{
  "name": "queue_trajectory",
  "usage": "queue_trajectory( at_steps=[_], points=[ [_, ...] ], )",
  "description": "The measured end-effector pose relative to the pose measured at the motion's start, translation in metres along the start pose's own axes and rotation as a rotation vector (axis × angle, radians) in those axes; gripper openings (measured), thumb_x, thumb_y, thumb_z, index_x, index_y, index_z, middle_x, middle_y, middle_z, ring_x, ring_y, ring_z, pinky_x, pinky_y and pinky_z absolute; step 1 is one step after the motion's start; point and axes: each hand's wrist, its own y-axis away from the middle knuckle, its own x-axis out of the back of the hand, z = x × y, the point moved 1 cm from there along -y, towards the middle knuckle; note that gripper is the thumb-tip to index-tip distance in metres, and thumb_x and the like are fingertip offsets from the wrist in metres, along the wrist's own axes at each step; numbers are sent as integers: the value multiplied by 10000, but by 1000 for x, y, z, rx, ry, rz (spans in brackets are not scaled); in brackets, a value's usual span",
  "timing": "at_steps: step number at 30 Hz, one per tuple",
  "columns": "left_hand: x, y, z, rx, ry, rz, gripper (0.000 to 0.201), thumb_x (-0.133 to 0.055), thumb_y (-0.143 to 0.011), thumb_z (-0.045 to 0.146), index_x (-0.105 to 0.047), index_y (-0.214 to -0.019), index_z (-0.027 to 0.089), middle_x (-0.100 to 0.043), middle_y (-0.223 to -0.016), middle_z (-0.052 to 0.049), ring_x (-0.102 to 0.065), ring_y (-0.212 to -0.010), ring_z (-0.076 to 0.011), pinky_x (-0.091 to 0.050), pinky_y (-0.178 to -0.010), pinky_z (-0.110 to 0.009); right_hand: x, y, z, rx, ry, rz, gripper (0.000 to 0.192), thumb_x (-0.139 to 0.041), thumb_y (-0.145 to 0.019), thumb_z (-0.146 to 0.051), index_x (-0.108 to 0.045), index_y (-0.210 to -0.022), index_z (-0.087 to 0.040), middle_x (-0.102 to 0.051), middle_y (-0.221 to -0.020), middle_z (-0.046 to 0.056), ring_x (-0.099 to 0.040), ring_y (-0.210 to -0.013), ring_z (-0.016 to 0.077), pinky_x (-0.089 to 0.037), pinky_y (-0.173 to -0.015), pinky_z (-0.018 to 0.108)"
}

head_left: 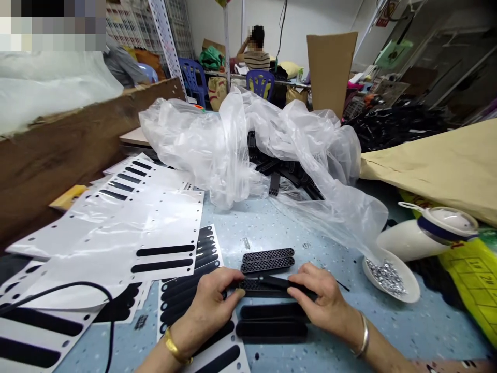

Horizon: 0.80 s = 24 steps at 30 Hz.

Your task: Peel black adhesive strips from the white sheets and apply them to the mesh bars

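Observation:
Between my hands is a black plastic bar (pixel 254 286) with a ribbed lattice face, and a smooth black strip (pixel 274 281) lies slantwise along its top. My left hand (pixel 217 295) pinches the left end between thumb and fingers. At the other end, my right hand (pixel 318 292) pinches the strip and bar; exactly what each finger touches is partly hidden. Just beyond lie two lattice-faced black bars (pixel 267 260) side by side. Nearer to me are two smooth black bars (pixel 272 330). Under my left forearm is a sheet of black adhesive strips (pixel 190 298).
White sheets (pixel 116 228) with some black strips cover the left. A crumpled clear plastic bag (pixel 233 155) with black parts (pixel 287 171) stands behind. On the right are a bowl of small silvery pieces (pixel 388 280) and a white lidded cup (pixel 407 238). A black cable (pixel 111 321) curves at left.

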Motion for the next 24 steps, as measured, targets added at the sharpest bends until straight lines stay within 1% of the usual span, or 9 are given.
queue_trajectory(
  at_steps=[2, 4, 6, 9, 13, 24],
  points=[
    [0, 1, 1, -2, 15, -10, 173, -603, -750, 174, -697, -896, 182, -736, -849, -57, -673, -766, -209, -525, -718, -344, 2, -1, 0, -1, -29, -18, 147, -599, -826, -163, -722, -900, -138, -623, -707, 70, -619, -622, 181, -518, -536, 308],
    [0, 1, 2, 1, 27, -11, 177, -611, -747, 173, -698, -900, 181, -735, -857, -57, -671, -782, -210, -525, -732, -348, 2, -2, -2, 13, -36, 7, 140, -616, -815, -152, -720, -907, -138, -664, -810, 104, -653, -726, 204, -546, -609, 327],
    [-1, 1, 2, 14, 39, -8, 206, -624, -733, 164, -698, -924, 179, -735, -867, -55, -671, -791, -208, -525, -738, -346, -2, -5, -6, 36, -40, 18, 138, -632, -806, -145, -717, -914, -141, -689, -874, 116, -663, -780, 217, -554, -659, 344],
    [-1, 1, 1, 41, 55, -11, 260, -624, -708, 131, -695, -952, 185, -736, -873, -42, -669, -786, -196, -523, -734, -331, -11, -11, -13, 72, -55, -3, 142, -640, -807, -143, -714, -928, -149, -711, -877, 106, -663, -760, 218, -544, -668, 363],
    [1, 2, 1, 61, 60, -35, 204, -598, -719, 131, -700, -884, 192, -723, -811, -25, -656, -741, -180, -510, -698, -312, -19, -15, -18, 92, -64, -22, 147, -627, -819, -132, -711, -938, -151, -720, -869, 101, -660, -742, 218, -530, -658, 365],
    [2, 2, 3, 97, 77, -51, 197, -595, -722, 134, -709, -876, 184, -711, -803, -34, -642, -742, -186, -491, -702, -327, -20, -14, -18, 78, -43, -50, 152, -614, -820, -103, -700, -934, -156, -712, -852, 79, -641, -722, 202, -498, -646, 349]
  ],
)
